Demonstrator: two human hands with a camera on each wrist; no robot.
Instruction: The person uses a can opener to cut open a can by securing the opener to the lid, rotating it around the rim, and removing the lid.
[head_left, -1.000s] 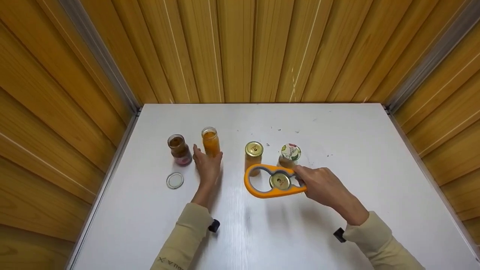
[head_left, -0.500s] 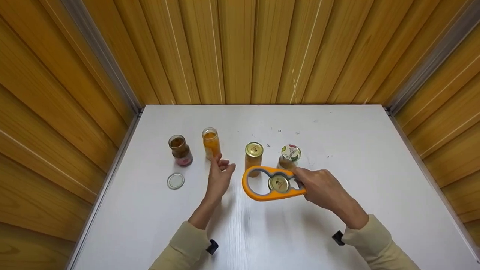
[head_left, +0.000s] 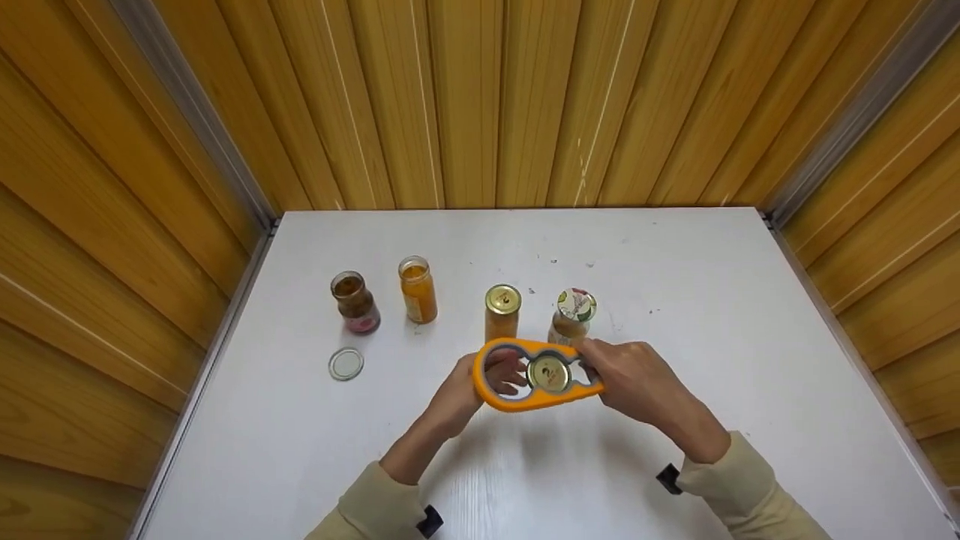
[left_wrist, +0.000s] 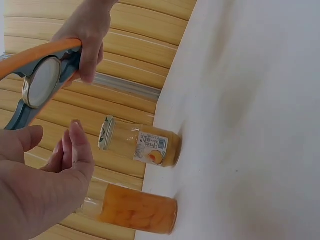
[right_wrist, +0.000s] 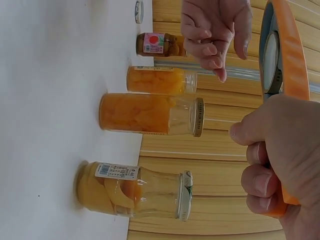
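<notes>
My right hand (head_left: 637, 379) grips the narrow end of an orange and grey jar opener (head_left: 517, 406), held above the table. A gold lid (head_left: 548, 373) sits in the opener's middle opening. My left hand (head_left: 459, 394) is beside and below the opener's wide end, its fingers loosely bent and holding nothing; some show through the large ring. In the left wrist view the left hand (left_wrist: 42, 185) has a gap between its fingers and the opener (left_wrist: 45, 50). Behind the opener stand a gold-lidded jar (head_left: 501, 324) and a jar with a patterned lid (head_left: 570, 327).
At the left stand an uncapped jar of orange fruit (head_left: 418, 296) and an uncapped dark jar (head_left: 356, 306). A loose lid (head_left: 346, 364) lies on the white table (head_left: 285, 450) in front of the dark jar. Wood-patterned walls (head_left: 465, 105) surround the table's back and sides.
My left hand has let go of the uncapped orange jar and moved right, to the opener's wide end. The opener has shifted slightly left and toward the near side in my right hand.
</notes>
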